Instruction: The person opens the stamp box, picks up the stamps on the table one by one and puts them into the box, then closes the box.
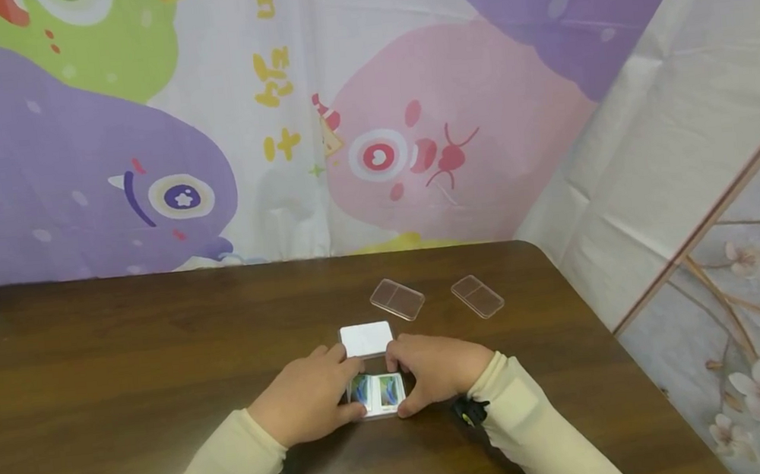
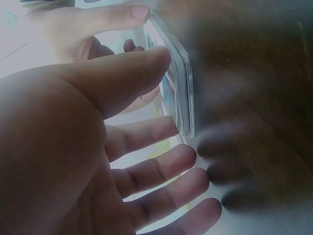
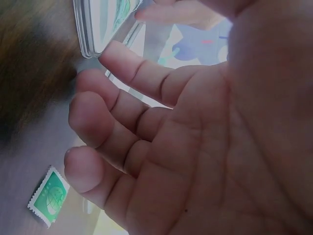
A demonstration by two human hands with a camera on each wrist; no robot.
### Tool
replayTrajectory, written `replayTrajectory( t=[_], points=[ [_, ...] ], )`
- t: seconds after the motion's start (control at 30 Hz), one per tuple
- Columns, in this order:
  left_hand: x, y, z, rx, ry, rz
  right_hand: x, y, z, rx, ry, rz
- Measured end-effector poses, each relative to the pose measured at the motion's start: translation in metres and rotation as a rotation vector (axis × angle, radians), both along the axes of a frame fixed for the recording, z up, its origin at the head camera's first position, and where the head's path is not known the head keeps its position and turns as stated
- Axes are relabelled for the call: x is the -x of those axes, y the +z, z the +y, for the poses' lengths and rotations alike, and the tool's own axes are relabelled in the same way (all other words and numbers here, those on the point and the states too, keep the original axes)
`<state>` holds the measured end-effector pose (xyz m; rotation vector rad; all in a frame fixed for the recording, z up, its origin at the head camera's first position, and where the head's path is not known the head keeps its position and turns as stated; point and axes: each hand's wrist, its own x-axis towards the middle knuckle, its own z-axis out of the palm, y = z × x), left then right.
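A clear flat plastic case [image 1: 374, 413] lies on the table with two colourful stamps [image 1: 390, 391] side by side on white in it. My left hand [image 1: 309, 396] grips its left end, thumb at the near corner and index finger at the far one. In the left wrist view the thumb touches the case [image 2: 182, 73], with the other fingers spread below. At the right end, my right hand [image 1: 437, 369] grips the case likewise between thumb and index finger. Its remaining fingers curl loosely in the right wrist view, near a green stamp [image 3: 50, 197].
Just beyond the case lies a white rectangular piece [image 1: 367, 339]. Two clear plastic lids or trays [image 1: 397, 299] sit farther back to the right, apart from each other. A cartoon-patterned curtain [image 1: 280, 201] hangs behind the dark wooden table [image 1: 123, 353].
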<state>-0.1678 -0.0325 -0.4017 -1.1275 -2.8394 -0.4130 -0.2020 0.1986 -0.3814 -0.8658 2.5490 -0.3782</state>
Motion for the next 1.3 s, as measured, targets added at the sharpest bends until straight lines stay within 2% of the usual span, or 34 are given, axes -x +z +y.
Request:
replayTrajectory(
  t=[0.33,0.53,0.9,1.03,1.3],
  points=[
    [0.0001,-0.0001,-0.0003,-0.007,-0.009,0.033,-0.0013,0.0006,-0.0001,0.008,-0.017,-0.005],
    [0.0002,0.0004,0.0011,-0.01,0.01,0.018,-0.0012,0.0004,-0.0004,-0.002,-0.023,-0.006],
    [0.0009,0.0004,0.0051,0.002,0.04,0.072,-0.0019,0.0014,0.0007,0.002,-0.036,-0.02],
    [0.0012,-0.0003,0.006,0.005,0.038,0.068,-0.0006,0.0007,0.0021,0.023,-0.047,-0.027],
    [0.0014,0.001,0.0054,0.009,0.029,0.042,0.0021,-0.0011,0.0041,0.005,-0.053,0.012]
  ],
)
